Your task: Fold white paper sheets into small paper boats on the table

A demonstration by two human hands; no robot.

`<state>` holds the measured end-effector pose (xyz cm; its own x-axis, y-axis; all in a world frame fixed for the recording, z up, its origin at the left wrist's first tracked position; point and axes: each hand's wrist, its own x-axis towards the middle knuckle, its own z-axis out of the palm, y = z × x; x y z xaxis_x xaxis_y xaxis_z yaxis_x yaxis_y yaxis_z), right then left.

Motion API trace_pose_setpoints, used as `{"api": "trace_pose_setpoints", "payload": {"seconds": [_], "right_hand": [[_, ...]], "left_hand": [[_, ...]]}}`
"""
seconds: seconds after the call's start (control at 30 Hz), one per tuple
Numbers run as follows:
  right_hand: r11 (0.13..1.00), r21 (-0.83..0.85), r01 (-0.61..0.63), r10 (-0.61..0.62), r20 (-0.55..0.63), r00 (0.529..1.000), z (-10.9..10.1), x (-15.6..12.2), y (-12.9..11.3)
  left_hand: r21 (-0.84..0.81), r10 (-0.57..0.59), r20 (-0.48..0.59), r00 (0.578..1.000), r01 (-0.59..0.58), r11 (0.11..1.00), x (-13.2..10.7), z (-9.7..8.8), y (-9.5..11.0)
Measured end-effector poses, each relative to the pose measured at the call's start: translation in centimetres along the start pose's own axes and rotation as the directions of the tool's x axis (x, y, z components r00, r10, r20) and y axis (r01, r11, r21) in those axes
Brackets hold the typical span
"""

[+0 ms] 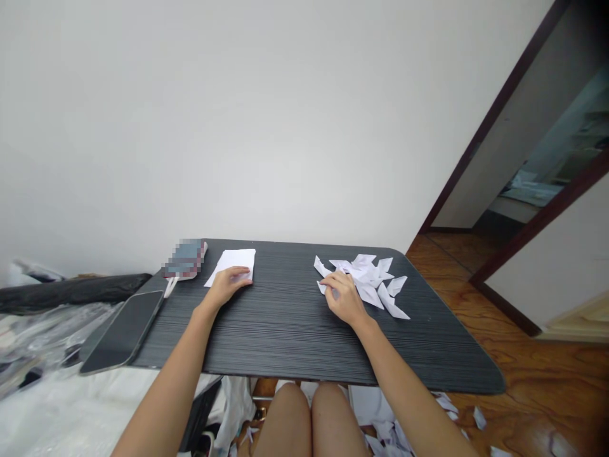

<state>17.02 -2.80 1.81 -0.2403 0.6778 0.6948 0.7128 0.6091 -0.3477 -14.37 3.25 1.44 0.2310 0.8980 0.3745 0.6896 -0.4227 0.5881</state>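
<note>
My left hand rests at the near right corner of a white paper stack. Its fingers and thumb are stretched out with a gap between them. On the right, my right hand has thumb and forefinger brought together on a small folded paper piece, mostly hidden by the hand. Just beyond lies a loose pile of folded white paper pieces, pointed and angular. One more folded piece lies at the pile's left edge.
The dark table stands against a white wall. At its left are a tablet and a blurred-out device with a white strap. Paper scraps lie on the floor below. A plastic-wrapped heap is at far left.
</note>
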Motion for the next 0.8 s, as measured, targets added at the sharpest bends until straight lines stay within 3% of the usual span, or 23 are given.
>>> {"api": "trace_pose_setpoints", "payload": {"seconds": [0.2,0.3,0.4,0.47,0.53,0.6,0.7,0.8], "right_hand": [[0.994,-0.049,-0.097,0.098,0.029,0.995,0.4,-0.2,0.8],[0.976,-0.105,-0.189,0.183,-0.062,0.981,0.4,-0.3,1.1],[0.967,-0.105,-0.233,0.214,-0.171,0.962,0.2,-0.1,0.8],[0.976,-0.036,-0.215,0.205,-0.187,0.961,0.0,0.0,0.5],[0.979,0.104,-0.176,0.19,-0.146,0.971,0.0,0.2,0.1],[0.946,0.273,-0.175,0.2,-0.07,0.977,0.1,0.4,-0.2],[0.821,0.501,-0.274,0.287,0.052,0.956,0.7,0.6,-0.4],[0.683,0.642,-0.347,0.361,0.117,0.925,1.0,0.6,-0.2]], "left_hand": [[-0.062,-0.046,0.03,0.999,0.048,0.997,-0.2,-0.3,-0.1],[0.015,-0.056,-0.071,0.996,0.057,0.998,-0.3,-0.5,0.2],[0.135,0.014,-0.242,0.97,0.019,0.991,0.0,-1.0,2.2],[0.158,0.085,-0.271,0.959,-0.043,0.986,0.5,-1.6,4.9],[0.104,0.135,-0.182,0.974,-0.118,0.988,1.1,-2.1,8.3],[-0.033,0.146,0.026,0.989,-0.145,0.989,1.7,-2.3,11.8],[-0.304,0.208,0.326,0.922,-0.106,0.947,2.6,-1.8,15.5],[-0.472,0.298,0.401,0.866,-0.084,0.878,3.3,-0.5,17.0]]}}
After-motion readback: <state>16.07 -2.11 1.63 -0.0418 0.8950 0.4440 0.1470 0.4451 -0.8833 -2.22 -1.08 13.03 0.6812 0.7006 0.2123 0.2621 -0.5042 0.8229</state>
